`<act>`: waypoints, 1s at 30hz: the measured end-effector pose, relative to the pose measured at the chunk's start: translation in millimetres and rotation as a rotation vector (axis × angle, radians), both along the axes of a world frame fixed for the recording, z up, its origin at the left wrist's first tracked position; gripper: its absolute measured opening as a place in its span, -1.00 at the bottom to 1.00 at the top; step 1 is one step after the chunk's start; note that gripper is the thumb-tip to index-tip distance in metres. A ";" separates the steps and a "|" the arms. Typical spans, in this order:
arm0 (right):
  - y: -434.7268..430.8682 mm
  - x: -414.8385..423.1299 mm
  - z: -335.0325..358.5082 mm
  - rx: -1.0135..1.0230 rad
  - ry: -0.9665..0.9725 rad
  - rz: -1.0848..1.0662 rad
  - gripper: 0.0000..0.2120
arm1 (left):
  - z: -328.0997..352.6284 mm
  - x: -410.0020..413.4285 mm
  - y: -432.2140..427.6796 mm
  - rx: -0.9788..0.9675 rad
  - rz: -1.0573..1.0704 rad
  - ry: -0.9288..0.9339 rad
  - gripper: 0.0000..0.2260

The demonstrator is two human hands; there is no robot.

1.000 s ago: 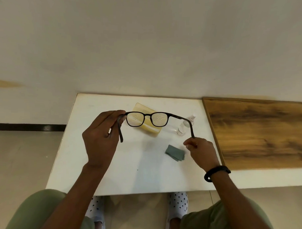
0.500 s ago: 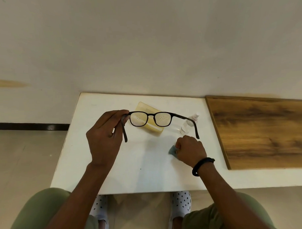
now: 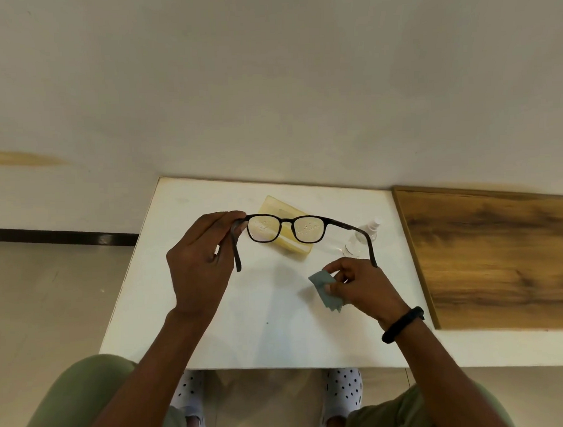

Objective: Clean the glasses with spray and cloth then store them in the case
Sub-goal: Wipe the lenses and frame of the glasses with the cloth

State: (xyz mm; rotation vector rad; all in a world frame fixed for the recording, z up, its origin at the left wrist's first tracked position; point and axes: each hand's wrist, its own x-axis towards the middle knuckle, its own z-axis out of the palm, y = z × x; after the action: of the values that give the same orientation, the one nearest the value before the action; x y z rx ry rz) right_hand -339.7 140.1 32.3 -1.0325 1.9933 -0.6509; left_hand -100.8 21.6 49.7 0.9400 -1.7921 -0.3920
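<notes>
The right hand (image 3: 359,285), which a moment ago pressed down on the grey cloth (image 3: 324,290) on the tabletop (image 3: 186,280), now pinches it lifted, while the left hand (image 3: 200,264) grips the droplet-speckled glasses (image 3: 285,229) aloft, so wiping looks imminent

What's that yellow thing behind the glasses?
Behind the glasses lies a yellow case on the white table. The droplet-covered lenses and frame hide part of it. What is inside it cannot be seen.
</notes>
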 end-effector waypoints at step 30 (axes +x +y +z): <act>-21.1 83.8 43.0 -0.831 0.379 -0.044 -0.82 | -13.0 -11.1 8.2 -0.065 -0.060 -0.216 -0.80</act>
State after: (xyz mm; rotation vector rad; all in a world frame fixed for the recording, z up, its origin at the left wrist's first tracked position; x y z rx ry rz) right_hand -255.9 118.9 75.3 -1.6925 2.0898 -1.4672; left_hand -111.9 29.9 36.7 0.9124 -2.0209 -0.2763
